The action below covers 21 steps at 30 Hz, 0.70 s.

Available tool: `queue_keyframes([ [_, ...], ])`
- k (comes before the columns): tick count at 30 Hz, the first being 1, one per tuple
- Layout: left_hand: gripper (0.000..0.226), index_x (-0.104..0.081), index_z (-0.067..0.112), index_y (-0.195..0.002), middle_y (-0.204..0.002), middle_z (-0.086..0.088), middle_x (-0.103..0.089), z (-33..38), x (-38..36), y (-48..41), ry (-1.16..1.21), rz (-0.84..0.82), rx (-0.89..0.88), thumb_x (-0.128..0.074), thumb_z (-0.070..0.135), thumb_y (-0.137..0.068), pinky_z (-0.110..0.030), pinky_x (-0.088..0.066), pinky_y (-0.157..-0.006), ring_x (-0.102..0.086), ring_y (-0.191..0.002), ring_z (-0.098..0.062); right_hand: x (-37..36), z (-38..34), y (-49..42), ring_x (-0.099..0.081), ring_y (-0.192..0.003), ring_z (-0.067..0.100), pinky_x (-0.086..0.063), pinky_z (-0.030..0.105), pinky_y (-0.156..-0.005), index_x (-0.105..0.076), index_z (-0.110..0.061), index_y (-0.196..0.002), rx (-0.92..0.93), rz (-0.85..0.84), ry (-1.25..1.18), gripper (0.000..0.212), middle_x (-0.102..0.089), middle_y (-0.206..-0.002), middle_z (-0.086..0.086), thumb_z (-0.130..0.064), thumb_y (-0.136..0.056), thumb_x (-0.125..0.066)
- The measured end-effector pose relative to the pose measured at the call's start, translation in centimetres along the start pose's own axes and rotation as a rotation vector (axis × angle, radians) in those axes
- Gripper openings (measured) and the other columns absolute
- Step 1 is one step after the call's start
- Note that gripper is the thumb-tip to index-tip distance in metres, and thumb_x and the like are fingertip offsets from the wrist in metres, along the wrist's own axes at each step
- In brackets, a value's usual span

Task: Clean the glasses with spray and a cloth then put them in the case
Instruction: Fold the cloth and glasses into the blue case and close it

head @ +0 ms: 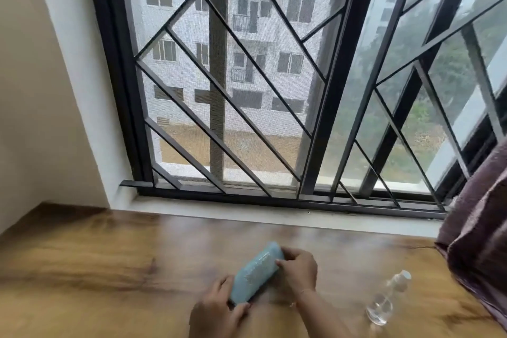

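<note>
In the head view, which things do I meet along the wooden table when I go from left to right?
left hand → blue case → right hand → clear spray bottle → purple fabric

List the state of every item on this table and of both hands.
Case: closed, lying on the table.
Left hand: grips the case's near end.
Right hand: grips its far edge.
Bottle: standing, capped, untouched.
</note>
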<state>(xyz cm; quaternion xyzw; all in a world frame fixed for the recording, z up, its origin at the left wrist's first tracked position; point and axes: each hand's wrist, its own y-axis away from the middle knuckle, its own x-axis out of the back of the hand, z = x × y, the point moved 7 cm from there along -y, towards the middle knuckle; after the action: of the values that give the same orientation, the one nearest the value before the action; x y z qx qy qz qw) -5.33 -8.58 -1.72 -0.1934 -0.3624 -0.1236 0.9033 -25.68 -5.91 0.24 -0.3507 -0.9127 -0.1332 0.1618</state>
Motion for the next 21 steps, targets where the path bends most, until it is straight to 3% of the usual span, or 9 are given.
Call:
queue_keyframes([
  [1, 0.063, -0.075, 0.018, -0.084, -0.083, 0.005, -0.072, 0.0, 0.8, 0.5, -0.033, 0.061, -0.005, -0.061, 0.057, -0.036, -0.019, -0.049, -0.046, -0.065, -0.055, -0.012, -1.7, -0.9, -0.2, -0.063, -0.084, 0.013, -0.047, 0.021, -0.079, -0.071, -0.007, -0.1, 0.021, -0.052, -0.011, 0.034, -0.071, -0.095, 0.003, 0.006, -0.069, -0.07],
  [4, 0.064, -0.075, 0.008, -0.079, -0.079, -0.007, -0.072, -1.0, 2.9, 1.5, -0.124, 0.17, 0.081, -0.049, 0.055, -0.045, -0.03, -0.053, -0.052, -0.062, -0.05, -0.027, -6.8, -3.2, -0.7, -0.063, -0.098, 0.014, -0.047, 0.024, -0.092, -0.067, -0.004, -0.108, 0.067, -0.198, -0.02, 0.039, -0.069, -0.107, 0.008, 0.006, -0.071, -0.069],
  [7, 0.063, -0.074, 0.004, -0.079, -0.079, -0.011, -0.072, -2.5, 4.4, 1.8, -0.186, 0.216, 0.123, -0.05, 0.054, -0.049, -0.033, -0.053, -0.053, -0.063, -0.051, -0.029, -10.8, -4.4, -0.4, -0.06, -0.103, 0.012, -0.045, 0.019, -0.091, -0.065, -0.003, -0.112, 0.067, -0.333, -0.002, 0.038, -0.066, -0.113, 0.009, 0.007, -0.076, -0.064],
  [12, 0.066, -0.073, -0.002, -0.079, -0.079, -0.016, -0.072, -5.6, 5.1, 2.2, -0.19, 0.223, 0.215, -0.049, 0.054, -0.051, -0.031, -0.053, -0.053, -0.062, -0.049, -0.029, -14.3, -4.5, -0.1, -0.054, -0.101, 0.008, -0.039, 0.011, -0.084, -0.058, 0.001, -0.119, 0.04, -0.417, 0.013, 0.041, -0.062, -0.118, 0.008, 0.009, -0.079, -0.058],
  [16, 0.066, -0.073, -0.001, -0.081, -0.083, -0.015, -0.071, -6.0, 5.3, 2.6, -0.17, 0.238, 0.233, -0.051, 0.053, -0.05, -0.034, -0.054, -0.058, -0.064, -0.054, -0.031, -15.7, -3.9, 0.2, -0.059, -0.104, 0.011, -0.045, 0.021, -0.094, -0.062, -0.005, -0.117, 0.041, -0.442, 0.014, 0.041, -0.064, -0.118, 0.008, 0.004, -0.078, -0.059],
  [21, 0.067, -0.073, 0.003, -0.085, -0.085, -0.012, -0.071, -5.5, 5.2, 2.9, -0.121, 0.172, 0.251, -0.05, 0.056, -0.051, -0.027, -0.049, -0.06, -0.065, -0.062, -0.03, -16.4, -3.4, 0.9, -0.056, -0.112, 0.01, -0.039, 0.026, -0.105, -0.057, -0.011, -0.124, 0.086, -0.506, 0.012, 0.042, -0.061, -0.124, 0.004, 0.0, -0.084, -0.053],
])
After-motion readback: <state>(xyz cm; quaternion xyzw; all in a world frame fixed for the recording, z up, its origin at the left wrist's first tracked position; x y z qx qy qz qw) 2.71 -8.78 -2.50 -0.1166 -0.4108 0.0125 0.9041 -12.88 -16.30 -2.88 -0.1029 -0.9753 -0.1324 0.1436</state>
